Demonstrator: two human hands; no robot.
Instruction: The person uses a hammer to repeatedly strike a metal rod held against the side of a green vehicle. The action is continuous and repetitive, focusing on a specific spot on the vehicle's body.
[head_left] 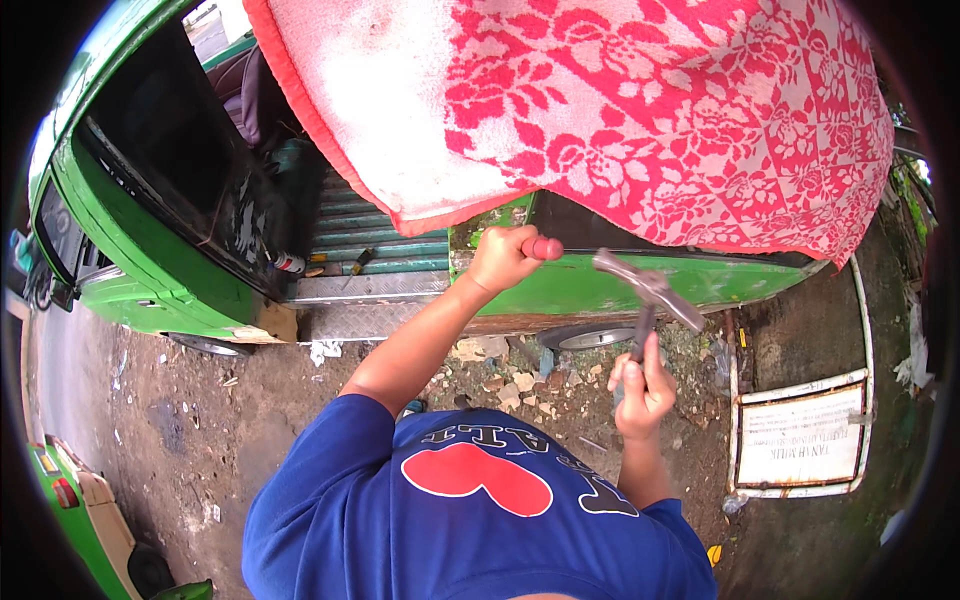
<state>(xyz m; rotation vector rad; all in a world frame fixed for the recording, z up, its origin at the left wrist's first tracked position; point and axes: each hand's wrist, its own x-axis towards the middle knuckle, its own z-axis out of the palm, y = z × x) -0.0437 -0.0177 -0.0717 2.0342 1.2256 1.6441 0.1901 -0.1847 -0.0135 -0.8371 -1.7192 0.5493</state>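
Observation:
My left hand (pixel 503 260) is closed in a fist beside the green side panel (pixel 555 285) of a vehicle. A rounded pinkish-red end juts from the fist toward the right; I cannot tell whether it is my thumb or a handle. My right hand (pixel 642 395) grips a hammer (pixel 652 290) by its shaft, with the metal head raised to the right of my left fist. The hammer is slightly blurred and apart from that fist. Above both hands, a red and white floral blanket (pixel 640 120) drapes over the vehicle.
An open doorway with a ribbed teal floor (pixel 365 225) lies to the left, holding a can (pixel 288 262) and small tools. Below are a wheel (pixel 590 337) and broken rubble (pixel 525 383). A white framed sign (pixel 800 436) lies right. Another green vehicle (pixel 85 520) stands lower left.

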